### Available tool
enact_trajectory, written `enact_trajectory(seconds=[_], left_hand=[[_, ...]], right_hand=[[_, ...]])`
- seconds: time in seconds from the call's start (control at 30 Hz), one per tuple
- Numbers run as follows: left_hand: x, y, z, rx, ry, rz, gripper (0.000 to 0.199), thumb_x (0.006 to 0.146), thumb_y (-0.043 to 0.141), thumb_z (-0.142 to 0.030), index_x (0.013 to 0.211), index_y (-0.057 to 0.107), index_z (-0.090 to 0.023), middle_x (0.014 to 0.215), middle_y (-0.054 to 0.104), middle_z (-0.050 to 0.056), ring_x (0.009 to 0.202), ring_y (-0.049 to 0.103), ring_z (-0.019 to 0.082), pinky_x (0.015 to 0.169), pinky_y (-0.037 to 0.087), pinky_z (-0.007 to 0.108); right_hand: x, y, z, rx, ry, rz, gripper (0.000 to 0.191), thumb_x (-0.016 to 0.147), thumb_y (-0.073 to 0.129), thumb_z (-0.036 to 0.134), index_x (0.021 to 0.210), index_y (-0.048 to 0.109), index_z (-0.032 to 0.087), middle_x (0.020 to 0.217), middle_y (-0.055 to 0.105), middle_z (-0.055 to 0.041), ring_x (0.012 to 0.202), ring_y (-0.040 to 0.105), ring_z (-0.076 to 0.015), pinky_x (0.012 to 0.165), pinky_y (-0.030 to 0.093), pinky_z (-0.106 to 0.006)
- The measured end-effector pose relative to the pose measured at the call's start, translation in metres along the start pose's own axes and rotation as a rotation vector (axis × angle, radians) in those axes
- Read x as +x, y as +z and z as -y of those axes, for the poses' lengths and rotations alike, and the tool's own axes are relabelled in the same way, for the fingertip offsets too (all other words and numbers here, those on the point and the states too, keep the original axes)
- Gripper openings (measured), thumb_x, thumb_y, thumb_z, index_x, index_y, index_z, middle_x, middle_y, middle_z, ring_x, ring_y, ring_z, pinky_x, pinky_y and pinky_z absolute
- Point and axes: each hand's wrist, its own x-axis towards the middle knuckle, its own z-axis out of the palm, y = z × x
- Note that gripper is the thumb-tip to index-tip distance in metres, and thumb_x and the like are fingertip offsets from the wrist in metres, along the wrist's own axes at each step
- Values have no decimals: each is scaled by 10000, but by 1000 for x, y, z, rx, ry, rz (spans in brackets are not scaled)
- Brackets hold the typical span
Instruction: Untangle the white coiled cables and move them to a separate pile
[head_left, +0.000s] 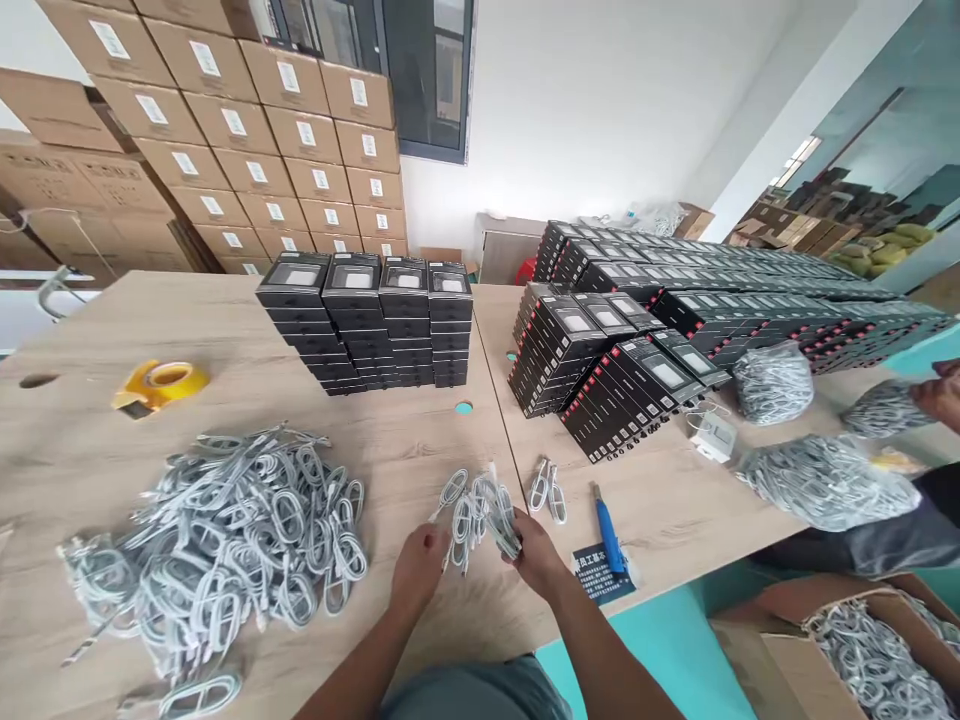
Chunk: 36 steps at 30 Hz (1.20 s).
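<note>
My right hand (536, 552) is closed around a small bunch of coiled grey-white cables (501, 515), held just above the table. Close by on the left, my left hand (418, 565) has its fingers pinched at the tail of a single coiled cable (453, 487). Between the hands, a few more coils (466, 522) lie against the bunch. To the right of my right hand rests a pair of coiled cables (547, 490). A large heap of the same cables (247, 540) spreads over the table left of my left hand.
Black boxes stand in stacks (375, 325) behind and in rows (607, 365) to the right. A yellow tape dispenser (161, 385) sits far left, a blue-handled tool (609, 535) right. Bagged cables (825, 480) lie near another person's hand (937, 395). A carton of cables (795, 640) stands below.
</note>
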Motion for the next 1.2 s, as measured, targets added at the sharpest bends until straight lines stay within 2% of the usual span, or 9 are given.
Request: enact_trajectory(seconds=[0.07,0.2,0.4,0.57,0.77,0.87,0.93,1.03,1.2], left_hand=[[1,3,-13,-122,2,7,482,743,615,-641,893,684,-189,868,710,85,906,645,299,717,436,328],[3,10,-31,-405,-87,145,536,657,666,-704,701,643,-170,665,636,61,622,583,211,536,379,288],[-10,15,-33,-743,-177,142,402,601,838,-482,714,688,-126,643,611,18,563,529,105,505,382,205],[-12,15,-44,-952,-200,123,226,700,830,-294,764,697,-124,724,671,43,576,589,107,486,441,192],[9,-18,-53,-1120,-187,-135,90,837,715,-117,786,650,-153,725,689,11,576,629,89,557,544,173],[10,-39,-47,-1152,-219,-218,154,851,657,-26,764,639,-151,734,707,18,625,677,101,613,579,173],[5,-48,-41,-1161,-264,-234,206,868,594,23,747,642,-137,725,712,38,648,698,113,627,594,177],[-9,-50,-29,-1171,-350,-226,272,889,513,64,727,643,-113,728,721,72,667,715,129,637,617,193],[-26,-45,-15,-1195,-465,-210,301,890,461,93,732,637,-93,859,751,129,783,747,157,691,644,215]], right_hand=[[-6,8,-1,31,4,79,244,629,593,403,771,538,213,596,420,59,495,350,-85,458,232,-229],[-14,17,-7,3,9,146,298,684,649,442,858,613,203,557,421,77,446,305,-67,446,169,-232],[-20,-3,11,-288,-55,177,280,764,597,444,858,668,190,600,487,45,521,382,-91,487,284,-234],[-14,-17,24,-261,-20,174,329,744,570,451,935,674,204,592,453,53,514,356,-92,501,271,-236],[7,-47,19,-444,28,-151,469,805,387,436,1102,653,189,654,520,0,515,450,-151,507,348,-284],[15,-72,25,-678,-26,-354,447,846,338,322,1083,671,140,847,654,-124,817,618,-270,737,476,-391],[17,-79,32,-789,-63,-450,428,820,418,271,1127,668,111,1124,653,-214,1150,557,-367,946,427,-476],[24,-63,40,-1042,-102,-475,510,827,494,245,1313,585,124,1418,518,-228,1389,371,-396,1096,310,-510],[56,3,27,-1152,54,-211,490,833,589,357,1289,579,177,1181,705,-158,1104,643,-338,900,465,-433]])
